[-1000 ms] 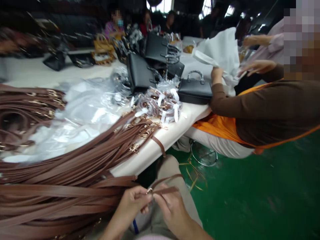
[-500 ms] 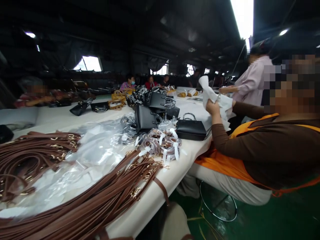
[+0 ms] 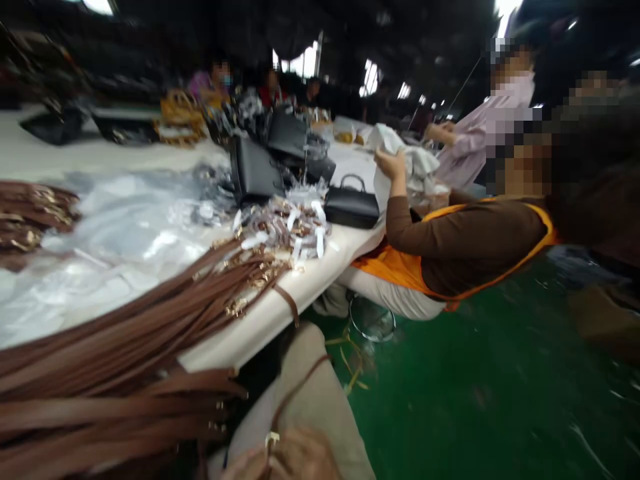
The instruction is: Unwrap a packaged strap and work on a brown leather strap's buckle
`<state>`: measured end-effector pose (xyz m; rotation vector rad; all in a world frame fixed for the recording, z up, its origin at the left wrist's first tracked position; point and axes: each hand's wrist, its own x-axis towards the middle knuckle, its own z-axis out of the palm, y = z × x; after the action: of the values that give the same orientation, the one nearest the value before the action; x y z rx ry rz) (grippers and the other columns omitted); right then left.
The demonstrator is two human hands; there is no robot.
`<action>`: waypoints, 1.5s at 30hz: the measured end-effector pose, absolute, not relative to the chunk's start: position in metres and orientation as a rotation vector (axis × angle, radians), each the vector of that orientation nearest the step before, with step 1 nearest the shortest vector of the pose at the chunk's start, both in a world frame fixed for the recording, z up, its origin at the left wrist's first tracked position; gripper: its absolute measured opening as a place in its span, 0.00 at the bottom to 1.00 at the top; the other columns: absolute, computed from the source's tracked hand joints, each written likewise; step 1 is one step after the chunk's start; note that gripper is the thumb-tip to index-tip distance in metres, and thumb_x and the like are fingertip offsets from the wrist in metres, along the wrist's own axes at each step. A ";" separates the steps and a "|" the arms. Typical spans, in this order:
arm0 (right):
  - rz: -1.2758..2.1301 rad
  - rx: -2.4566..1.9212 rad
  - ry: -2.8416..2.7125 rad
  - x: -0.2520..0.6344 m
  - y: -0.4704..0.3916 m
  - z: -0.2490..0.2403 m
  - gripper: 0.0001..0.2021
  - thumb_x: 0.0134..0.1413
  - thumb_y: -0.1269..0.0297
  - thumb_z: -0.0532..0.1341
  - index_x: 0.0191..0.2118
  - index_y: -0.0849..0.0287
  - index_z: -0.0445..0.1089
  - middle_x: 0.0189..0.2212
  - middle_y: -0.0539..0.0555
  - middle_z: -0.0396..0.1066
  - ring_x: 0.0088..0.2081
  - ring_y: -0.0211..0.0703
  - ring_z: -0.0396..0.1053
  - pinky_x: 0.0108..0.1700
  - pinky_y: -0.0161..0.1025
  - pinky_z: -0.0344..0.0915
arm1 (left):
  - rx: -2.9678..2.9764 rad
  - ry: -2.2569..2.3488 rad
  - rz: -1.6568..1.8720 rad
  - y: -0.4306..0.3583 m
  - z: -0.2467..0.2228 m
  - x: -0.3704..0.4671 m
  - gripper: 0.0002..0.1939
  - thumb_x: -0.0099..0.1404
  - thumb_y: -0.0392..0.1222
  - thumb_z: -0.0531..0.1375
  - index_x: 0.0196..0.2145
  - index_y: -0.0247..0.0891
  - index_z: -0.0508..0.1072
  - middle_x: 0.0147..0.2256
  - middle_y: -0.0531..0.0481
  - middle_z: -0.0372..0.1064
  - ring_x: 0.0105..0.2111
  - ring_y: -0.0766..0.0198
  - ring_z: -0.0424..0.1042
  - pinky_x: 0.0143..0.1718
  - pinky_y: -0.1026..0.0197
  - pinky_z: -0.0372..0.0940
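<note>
At the bottom edge, blurred and partly cut off, my right hand [image 3: 306,455] is closed on a thin brown strap [image 3: 293,393] with a gold clasp [image 3: 273,439]. My left hand [image 3: 245,465] meets it at the clasp, its fingers closed on the same strap; only a small part of it shows. The strap runs up over my light trousers. Left of my hands, a bundle of long brown straps [image 3: 125,320] with gold hooks lies along the table edge. Beyond it are clear plastic bags [image 3: 135,220] and a pile of wrapped straps with white tags [image 3: 285,227].
Black handbags [image 3: 351,205] and yellow bags [image 3: 183,117] stand on the pale table [image 3: 260,333]. On the right, a seated person in a brown top [image 3: 465,247] handles white material. A round stool [image 3: 373,323] is on the green floor. More people are farther back.
The view has swung right and down, shifting the table leftward and upward. My hands and the strap with its clasp have come into view at the bottom. The seated person's hands still hold white material.
</note>
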<state>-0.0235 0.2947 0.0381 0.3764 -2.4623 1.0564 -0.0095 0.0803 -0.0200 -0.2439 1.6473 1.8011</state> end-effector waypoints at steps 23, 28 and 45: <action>1.857 0.648 -2.827 0.046 0.266 -0.025 0.22 0.66 0.59 0.57 0.63 0.54 0.62 0.45 0.54 0.74 0.46 0.40 0.69 0.54 0.39 0.66 | 0.066 1.424 1.490 0.064 -0.024 0.000 0.21 0.63 0.57 0.61 0.44 0.37 0.70 0.27 0.49 0.73 0.24 0.62 0.70 0.26 0.63 0.63; 2.283 0.023 -2.662 0.048 0.278 -0.045 0.16 0.62 0.54 0.59 0.49 0.57 0.76 0.38 0.52 0.76 0.38 0.37 0.71 0.44 0.34 0.66 | 0.111 1.531 1.462 0.052 -0.023 -0.006 0.27 0.63 0.61 0.58 0.51 0.39 0.66 0.30 0.48 0.75 0.19 0.67 0.63 0.20 0.66 0.57; 3.190 -0.292 -2.174 0.052 0.306 -0.053 0.24 0.51 0.43 0.66 0.36 0.63 0.66 0.26 0.50 0.71 0.25 0.31 0.64 0.29 0.30 0.59 | 0.207 1.702 1.317 0.021 -0.021 -0.032 0.25 0.66 0.61 0.54 0.45 0.38 0.77 0.31 0.45 0.72 0.35 0.56 0.70 0.41 0.60 0.65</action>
<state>0.0523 0.3061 -0.0531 -0.2921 -2.1739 3.1900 -0.0324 0.0206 -0.0207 0.2067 1.7017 1.3173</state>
